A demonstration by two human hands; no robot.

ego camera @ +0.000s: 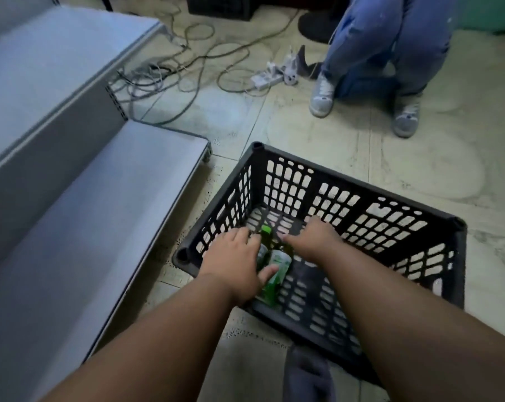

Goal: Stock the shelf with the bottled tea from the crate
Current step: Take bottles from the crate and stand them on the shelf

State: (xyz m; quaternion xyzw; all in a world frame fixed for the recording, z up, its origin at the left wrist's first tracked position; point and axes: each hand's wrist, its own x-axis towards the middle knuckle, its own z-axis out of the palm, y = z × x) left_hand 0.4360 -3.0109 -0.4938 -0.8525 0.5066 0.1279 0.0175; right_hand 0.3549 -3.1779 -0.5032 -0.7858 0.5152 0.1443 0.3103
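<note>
A black slotted crate [390, 204] stands on the floor in front of me. Bottled teas with green labels lie in its left part: one bottle [275, 274] lies under my left thumb, and a green cap [265, 230] shows between my hands. My left hand [235, 264] is down in the crate, its fingers wrapped over the bottles. My right hand [312, 239] reaches in beside it, fingers curled downward over the bottles; what they touch is hidden. The grey shelf [106, 204] has its lowest board just left of the crate.
A higher shelf board [42, 71] runs along the far left. Loose cables [193, 53] and a white power strip [267, 76] lie on the tiled floor behind the crate. A person in blue jeans and grey sneakers [322, 97] stands at the back right.
</note>
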